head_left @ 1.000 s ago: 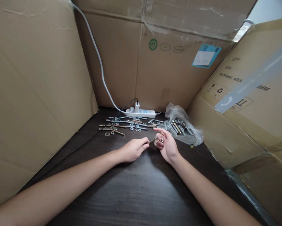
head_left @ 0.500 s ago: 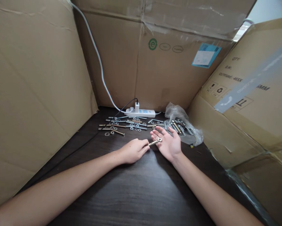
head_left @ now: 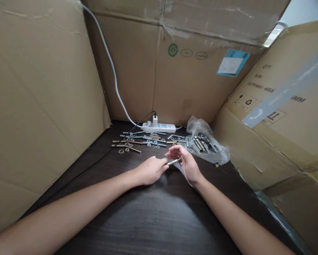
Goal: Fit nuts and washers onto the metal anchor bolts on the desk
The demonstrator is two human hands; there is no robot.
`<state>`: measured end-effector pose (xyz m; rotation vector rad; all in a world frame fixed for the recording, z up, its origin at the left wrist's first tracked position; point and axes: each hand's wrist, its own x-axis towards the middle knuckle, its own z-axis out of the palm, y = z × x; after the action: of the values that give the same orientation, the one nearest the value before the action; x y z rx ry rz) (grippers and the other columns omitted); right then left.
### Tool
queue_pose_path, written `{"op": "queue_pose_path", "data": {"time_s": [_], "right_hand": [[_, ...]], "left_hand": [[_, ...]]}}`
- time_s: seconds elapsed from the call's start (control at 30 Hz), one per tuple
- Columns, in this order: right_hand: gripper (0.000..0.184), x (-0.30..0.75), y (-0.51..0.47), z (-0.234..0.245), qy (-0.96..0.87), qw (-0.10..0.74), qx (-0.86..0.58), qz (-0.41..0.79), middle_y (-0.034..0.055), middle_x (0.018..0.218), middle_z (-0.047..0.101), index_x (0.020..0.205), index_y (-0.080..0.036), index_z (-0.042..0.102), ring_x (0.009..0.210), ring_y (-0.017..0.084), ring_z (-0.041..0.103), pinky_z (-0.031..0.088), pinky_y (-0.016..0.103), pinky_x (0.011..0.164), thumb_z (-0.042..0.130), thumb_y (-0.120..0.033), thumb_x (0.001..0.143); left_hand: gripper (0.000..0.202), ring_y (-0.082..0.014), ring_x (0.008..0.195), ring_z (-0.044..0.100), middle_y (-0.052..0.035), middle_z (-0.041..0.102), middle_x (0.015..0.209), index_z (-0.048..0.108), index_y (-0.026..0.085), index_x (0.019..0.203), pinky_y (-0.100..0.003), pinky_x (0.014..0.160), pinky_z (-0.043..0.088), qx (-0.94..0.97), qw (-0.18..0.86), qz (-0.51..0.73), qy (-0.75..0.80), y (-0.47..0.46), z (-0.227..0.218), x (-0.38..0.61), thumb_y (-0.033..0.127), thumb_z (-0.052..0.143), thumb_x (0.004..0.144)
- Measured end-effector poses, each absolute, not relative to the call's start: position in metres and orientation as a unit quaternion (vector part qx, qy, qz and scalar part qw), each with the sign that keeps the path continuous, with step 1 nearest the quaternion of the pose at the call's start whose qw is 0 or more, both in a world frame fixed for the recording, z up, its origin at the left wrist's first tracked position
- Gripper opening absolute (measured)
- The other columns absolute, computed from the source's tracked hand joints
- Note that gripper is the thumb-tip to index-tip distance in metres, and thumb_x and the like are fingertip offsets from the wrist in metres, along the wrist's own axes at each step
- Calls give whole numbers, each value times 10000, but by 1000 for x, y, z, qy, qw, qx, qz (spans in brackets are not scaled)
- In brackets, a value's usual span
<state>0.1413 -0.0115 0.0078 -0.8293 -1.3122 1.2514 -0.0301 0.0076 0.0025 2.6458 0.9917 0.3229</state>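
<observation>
My left hand is closed around the near end of a brass-coloured expansion bolt, which sticks out to the right. Its far end, where a nut or ring sat, now meets my right hand. That hand is turned on its side, fingers outstretched and slightly curved behind the bolt tip. Whether its palm or thumb presses on the tip is hard to make out. Beyond both hands, several loose bolts lie in rough rows among nuts and washers.
A clear plastic bag with more bolts lies at the right back. Behind the hardware sits a white power strip with a plugged-in adapter. A black cable crosses the dark table on the left. Cardboard boxes wall three sides.
My right hand has rolled from palm up to on its side, its fingers drawing together and swinging left by the bolt's tip. My left hand keeps its hold, nearly still.
</observation>
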Motion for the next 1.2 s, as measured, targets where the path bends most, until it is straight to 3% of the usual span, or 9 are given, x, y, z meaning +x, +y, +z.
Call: {"op": "queue_pose_path", "data": {"time_s": [0.4,0.67,0.9,1.07,1.2], "right_hand": [[275,146,-17,11,-798,387,-398,234,84,1082,596,1117,-199,538,1019,227,546,422,373,898,421,-340,911],[319,143,-21,10,-796,442,-360,204,96,1166,551,1178,-236,539,1094,264,490,377,436,963,484,-305,871],[382,144,-23,11,-838,389,-349,155,118,1172,569,1209,-217,535,1089,288,496,373,458,952,542,-293,835],[369,147,-22,8,-834,379,-354,187,105,1123,600,1186,-224,549,993,276,545,410,443,891,558,-308,827],[285,145,-23,5,-782,444,-354,256,80,1046,621,1115,-220,579,951,248,565,439,391,858,507,-315,855]], "left_hand": [[259,-175,722,572,-48,621,832,524,166,928,-284,698,415,923,124,112,346,8,-4,-30,285,298,972],[234,-184,691,594,-48,612,752,489,168,862,-276,634,392,911,164,136,352,10,-5,-31,268,302,961],[158,-185,766,621,-50,641,836,521,173,927,-261,692,416,914,209,136,319,11,-1,-33,210,367,924],[190,-201,774,614,-68,645,841,544,163,905,-282,707,422,927,171,118,312,11,1,-33,220,364,929],[283,-209,754,610,-73,646,821,552,153,873,-307,716,421,932,142,109,316,11,0,-33,279,314,962]]}}
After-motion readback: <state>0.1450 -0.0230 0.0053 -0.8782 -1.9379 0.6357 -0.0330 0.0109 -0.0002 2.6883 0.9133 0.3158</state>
